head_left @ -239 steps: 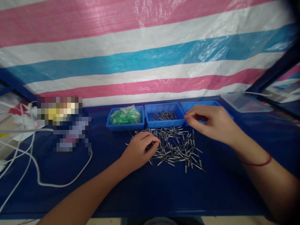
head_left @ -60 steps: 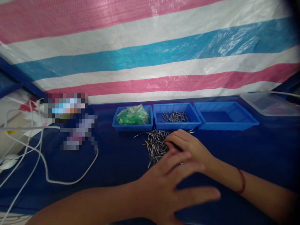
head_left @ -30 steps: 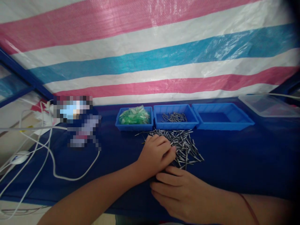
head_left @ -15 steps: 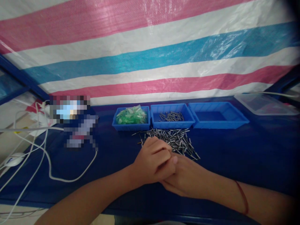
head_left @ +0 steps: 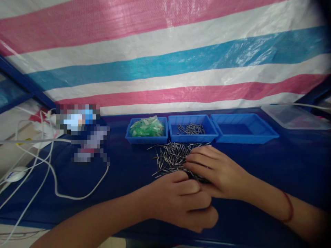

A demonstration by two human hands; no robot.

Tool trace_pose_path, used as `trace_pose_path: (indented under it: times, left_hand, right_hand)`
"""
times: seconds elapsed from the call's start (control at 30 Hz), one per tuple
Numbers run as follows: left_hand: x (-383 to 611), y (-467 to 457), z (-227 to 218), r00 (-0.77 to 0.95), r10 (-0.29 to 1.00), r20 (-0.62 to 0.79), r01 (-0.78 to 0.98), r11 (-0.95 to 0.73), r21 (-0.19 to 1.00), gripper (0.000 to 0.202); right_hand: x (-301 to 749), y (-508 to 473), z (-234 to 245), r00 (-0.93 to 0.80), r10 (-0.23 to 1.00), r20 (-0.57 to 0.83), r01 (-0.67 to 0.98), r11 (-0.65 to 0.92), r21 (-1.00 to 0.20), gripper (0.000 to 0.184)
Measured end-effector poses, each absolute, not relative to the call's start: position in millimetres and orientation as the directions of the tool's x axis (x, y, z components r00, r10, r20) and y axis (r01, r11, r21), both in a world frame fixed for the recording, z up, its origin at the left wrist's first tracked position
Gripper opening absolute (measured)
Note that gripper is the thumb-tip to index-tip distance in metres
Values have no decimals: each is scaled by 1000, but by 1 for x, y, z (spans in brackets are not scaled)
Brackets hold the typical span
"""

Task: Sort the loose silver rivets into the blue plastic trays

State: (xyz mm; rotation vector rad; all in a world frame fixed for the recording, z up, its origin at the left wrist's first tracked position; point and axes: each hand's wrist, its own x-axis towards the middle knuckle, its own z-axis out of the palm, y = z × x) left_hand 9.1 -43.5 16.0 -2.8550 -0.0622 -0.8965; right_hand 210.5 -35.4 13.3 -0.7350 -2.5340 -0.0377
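Thin metal pins (head_left: 170, 155) resembling blind rivets lie in a loose pile on the blue table (head_left: 124, 165). Over the right part of this pile is my right hand (head_left: 219, 172). Its fingers are stretched out, slightly apart and bent down toward the pins, and its thumb is mostly hidden. Nearer to me, at the pile's front edge, my left hand (head_left: 183, 199) is closed with the fingers curled in. Whatever it holds, if anything, is out of sight. Behind the pile, the middle blue bin (head_left: 192, 138) holds more of these pins.
The left blue bin (head_left: 147, 140) contains green and clear plastic packets (head_left: 147, 127). A third blue bin (head_left: 245, 137) stands at the right, beside a clear plastic lid (head_left: 292, 117). White cables (head_left: 77, 198) and blurred-out items lie at the left. A striped sheet (head_left: 165, 75) hangs behind.
My hands, which were clasped against each other in front of the pile, have moved apart. The right hand has reached forward over the pins; the left has come nearer and to the right.
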Motion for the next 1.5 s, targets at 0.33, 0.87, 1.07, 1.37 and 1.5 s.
trace_pose_path:
  times: [0.33,0.87,1.07,1.37,1.5]
  left_hand:
    - [-23,-48,1,920,323,224,290,-943,166,50]
    - [0,-31,-2,869,457,188,418,-882,217,32]
    - [-2,-31,0,863,470,184,419,-871,258,30]
    - [-5,-27,4,857,489,164,429,-852,299,26]
    - [-6,-25,4,851,500,162,440,-846,301,27]
  right_hand:
    - [232,-29,16,-699,706,113,699,708,-103,53]
    - [228,-23,10,-674,739,10,718,658,-228,34]
    - [226,-22,8,-669,741,62,714,663,-225,36]
    - [224,-20,7,-689,709,149,669,702,-243,25]
    - [225,-19,3,-687,708,164,675,706,-214,23]
